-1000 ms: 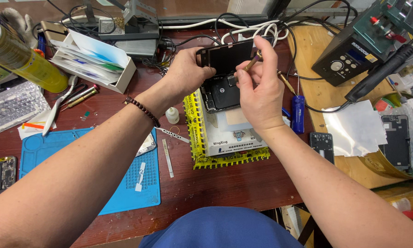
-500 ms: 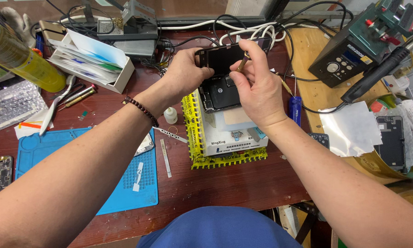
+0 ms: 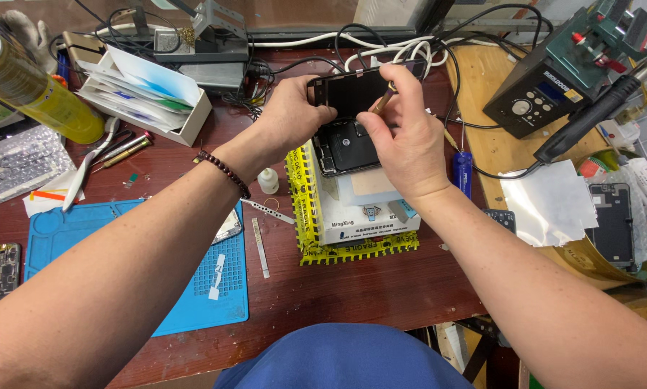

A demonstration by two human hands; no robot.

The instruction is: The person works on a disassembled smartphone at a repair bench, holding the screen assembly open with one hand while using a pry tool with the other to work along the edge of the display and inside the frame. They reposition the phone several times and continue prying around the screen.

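We held the dark phone screen (image 3: 356,90) lifted up over the opened phone body (image 3: 346,148), which lay on a white box (image 3: 366,209) at the middle of the counter (image 3: 352,288), a little toward the far side. Our left hand (image 3: 287,119) pinched the left edge of the screen between thumb and fingers, and our right hand (image 3: 402,137) closed on its right edge while it also pinched a thin brass-coloured tool (image 3: 382,99) against the panel. We could not tell if a flat cable joined the screen to the body, because our hands hid that place. If there was one, we judged that pulling the screen too far up or turning it could tear it. The tool tip lay very close to the panel, so a slip of the right grip could scratch it or let it drop into the open body below. The box stood on a yellow mat (image 3: 338,245), and a push downward could shift both. A blue screwdriver (image 3: 461,173) lay just to the right of the box, and a small white bottle (image 3: 268,181) stood near on the left; a careless elbow could knock it over.
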